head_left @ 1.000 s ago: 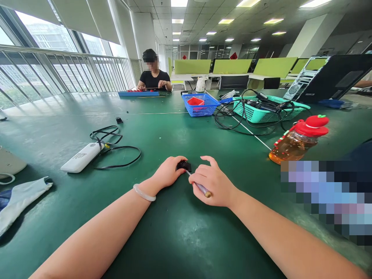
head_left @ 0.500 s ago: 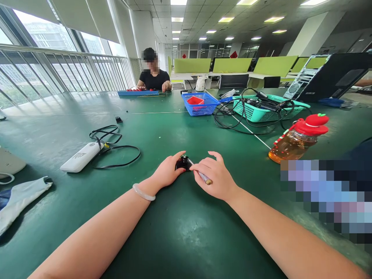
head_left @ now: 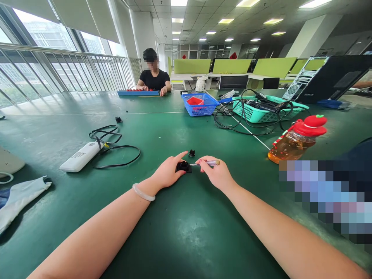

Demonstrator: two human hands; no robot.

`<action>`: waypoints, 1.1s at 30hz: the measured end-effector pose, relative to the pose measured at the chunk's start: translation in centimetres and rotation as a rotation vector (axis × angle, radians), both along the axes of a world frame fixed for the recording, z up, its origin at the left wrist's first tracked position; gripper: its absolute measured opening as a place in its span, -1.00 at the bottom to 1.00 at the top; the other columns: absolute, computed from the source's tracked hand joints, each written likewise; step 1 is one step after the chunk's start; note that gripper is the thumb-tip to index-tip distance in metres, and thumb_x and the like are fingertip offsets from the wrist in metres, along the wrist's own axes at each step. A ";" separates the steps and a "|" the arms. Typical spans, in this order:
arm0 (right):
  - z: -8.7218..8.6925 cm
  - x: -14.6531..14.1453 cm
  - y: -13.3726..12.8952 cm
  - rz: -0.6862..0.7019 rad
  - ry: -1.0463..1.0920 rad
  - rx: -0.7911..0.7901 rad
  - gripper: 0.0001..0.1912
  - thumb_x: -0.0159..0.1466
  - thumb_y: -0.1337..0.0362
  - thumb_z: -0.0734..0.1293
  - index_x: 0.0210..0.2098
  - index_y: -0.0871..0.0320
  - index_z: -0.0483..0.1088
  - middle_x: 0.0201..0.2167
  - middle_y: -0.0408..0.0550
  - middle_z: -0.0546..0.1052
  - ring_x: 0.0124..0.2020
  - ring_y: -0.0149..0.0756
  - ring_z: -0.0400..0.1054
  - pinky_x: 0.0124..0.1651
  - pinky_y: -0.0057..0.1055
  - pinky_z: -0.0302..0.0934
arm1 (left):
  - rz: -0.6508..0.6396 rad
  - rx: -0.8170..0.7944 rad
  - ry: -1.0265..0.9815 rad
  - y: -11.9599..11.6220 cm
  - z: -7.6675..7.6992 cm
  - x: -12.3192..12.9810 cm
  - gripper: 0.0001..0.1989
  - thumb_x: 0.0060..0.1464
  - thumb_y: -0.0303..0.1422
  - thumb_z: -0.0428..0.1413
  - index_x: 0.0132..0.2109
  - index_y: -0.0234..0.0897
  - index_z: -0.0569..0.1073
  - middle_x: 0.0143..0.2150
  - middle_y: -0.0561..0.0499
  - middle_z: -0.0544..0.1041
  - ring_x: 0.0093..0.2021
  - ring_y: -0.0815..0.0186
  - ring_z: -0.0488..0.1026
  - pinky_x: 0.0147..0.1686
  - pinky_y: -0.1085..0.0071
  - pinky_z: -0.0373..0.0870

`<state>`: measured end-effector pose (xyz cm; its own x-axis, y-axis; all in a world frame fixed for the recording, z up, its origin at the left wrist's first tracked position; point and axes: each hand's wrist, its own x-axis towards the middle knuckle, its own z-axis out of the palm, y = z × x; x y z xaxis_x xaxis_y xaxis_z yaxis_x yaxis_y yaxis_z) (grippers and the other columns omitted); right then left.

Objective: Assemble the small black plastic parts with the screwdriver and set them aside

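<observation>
The small black housing [head_left: 183, 166] sits on the green tabletop [head_left: 180, 240], central in the view, in the grasp of the left hand [head_left: 167, 172], with the thumb along its near side and the index finger extended over its far side. It lies directly left of the right hand [head_left: 216, 176], its visible long axis running roughly left to right; the left hand is the nearer, being in contact. The right hand is closed in a fingertip grip on a slim screwdriver [head_left: 213, 163], the handle pointing right and the metal shaft pointing left, nearly level across the view, to the housing's right side. A small black component [head_left: 192, 153] with pin-like legs rests just beyond the housing, apart from both hands. Further left lies a white oblong device [head_left: 80, 158] beside a looped black cord [head_left: 128, 147]; to the right stands a red-lidded bottle [head_left: 293, 145]. Beyond are a blue basket [head_left: 203, 111] holding a red container and a teal basket [head_left: 255, 116] heaped with cables. Obscured: the left fingers cover the housing's left end, and its inner detail is too dark to read. Whether the screwdriver tip touches or enters it cannot be confirmed. The mug [head_left: 8, 162] is cut off by the left frame edge
</observation>
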<state>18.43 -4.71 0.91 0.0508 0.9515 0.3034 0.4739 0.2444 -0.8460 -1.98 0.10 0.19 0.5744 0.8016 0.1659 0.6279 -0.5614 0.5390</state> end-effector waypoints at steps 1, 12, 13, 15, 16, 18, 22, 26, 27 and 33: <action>0.0 0.0 0.0 0.004 -0.001 -0.001 -0.69 0.26 0.09 0.21 -0.43 0.10 0.48 -0.59 -0.15 0.49 -0.50 -0.28 0.40 -0.42 -0.40 0.21 | 0.002 -0.002 -0.001 0.0 0.0 0.0 -0.28 0.11 -0.39 0.14 0.37 -0.12 0.09 0.06 -0.01 0.56 0.08 0.15 0.43 0.12 0.15 0.37; 1.0 -0.1 -1.0 0.094 -0.225 0.219 -0.68 0.30 0.27 0.16 -0.52 0.09 0.42 -0.58 -0.18 0.51 -0.47 -0.30 0.38 -0.04 -0.22 0.25 | 0.018 -0.018 0.003 0.2 0.1 0.1 -0.23 0.04 -0.37 0.22 0.36 -0.06 0.13 0.06 -0.01 0.57 0.10 0.12 0.43 0.12 0.14 0.37; 0.9 -0.1 -1.1 0.119 -0.252 0.253 -0.69 0.31 0.28 0.16 -0.51 0.09 0.42 -0.55 -0.19 0.53 -0.46 -0.32 0.40 0.05 -0.17 0.21 | 0.020 -0.014 0.004 0.2 0.0 0.1 -0.23 0.04 -0.37 0.23 0.35 -0.06 0.14 0.05 -0.01 0.58 0.09 0.13 0.44 0.11 0.14 0.38; 0.7 -0.3 -1.2 0.182 -0.288 0.293 -0.71 0.32 0.31 0.17 -0.48 0.08 0.42 -0.48 -0.19 0.58 -0.45 -0.34 0.41 0.14 -0.13 0.15 | 0.012 -0.010 0.000 0.2 0.0 0.1 -0.24 0.02 -0.36 0.24 0.34 -0.05 0.16 0.03 -0.02 0.58 0.08 0.14 0.45 0.10 0.16 0.39; 0.6 -0.4 -1.2 0.213 -0.302 0.297 -0.73 0.32 0.31 0.18 -0.45 0.08 0.42 -0.45 -0.19 0.59 -0.44 -0.35 0.42 0.14 -0.13 0.14 | 0.005 -0.010 -0.001 0.2 0.0 0.1 -0.24 0.02 -0.36 0.25 0.34 -0.05 0.17 0.02 -0.02 0.58 0.07 0.14 0.45 0.09 0.16 0.39; 0.5 -0.7 -1.4 0.258 -0.328 0.286 -0.77 0.32 0.30 0.20 -0.41 0.07 0.44 -0.42 -0.19 0.61 -0.41 -0.36 0.43 0.14 -0.12 0.13 | -0.009 -0.013 -0.002 0.1 0.0 0.1 -0.26 0.03 -0.34 0.24 0.33 -0.05 0.18 0.01 -0.02 0.59 0.06 0.14 0.46 0.08 0.16 0.39; 0.6 -0.8 -1.6 0.274 -0.305 0.310 -0.79 0.32 0.28 0.22 -0.40 0.07 0.44 -0.44 -0.21 0.60 -0.43 -0.38 0.43 0.18 -0.09 0.09 | -0.018 -0.011 0.001 0.1 0.0 0.2 -0.26 0.04 -0.34 0.22 0.34 -0.05 0.16 0.00 -0.01 0.59 0.06 0.15 0.44 0.09 0.16 0.39; 0.8 -0.4 -1.5 0.161 -0.254 0.362 -0.73 0.35 0.26 0.19 -0.44 0.08 0.43 -0.45 -0.19 0.60 -0.45 -0.36 0.43 0.16 -0.10 0.14 | -0.014 0.011 0.006 0.1 -0.1 0.2 -0.27 0.05 -0.34 0.21 0.34 -0.03 0.15 0.00 -0.01 0.59 0.04 0.15 0.45 0.08 0.16 0.40; 0.8 -0.3 -1.5 0.142 -0.261 0.357 -0.71 0.35 0.25 0.18 -0.45 0.08 0.43 -0.46 -0.18 0.60 -0.45 -0.35 0.43 0.15 -0.10 0.16 | -0.013 0.014 0.005 0.1 -0.2 0.2 -0.28 0.06 -0.33 0.20 0.34 -0.03 0.15 0.00 -0.01 0.58 0.04 0.15 0.45 0.08 0.15 0.40; 0.4 0.1 -1.1 0.092 -0.070 0.305 -0.64 0.36 0.16 0.17 -0.49 0.08 0.45 -0.56 -0.13 0.51 -0.44 -0.28 0.39 -0.04 -0.20 0.29 | -0.008 0.026 -0.037 -0.3 0.2 0.1 -0.33 0.08 -0.31 0.17 0.32 -0.06 0.18 0.02 -0.02 0.57 0.04 0.15 0.46 0.09 0.14 0.40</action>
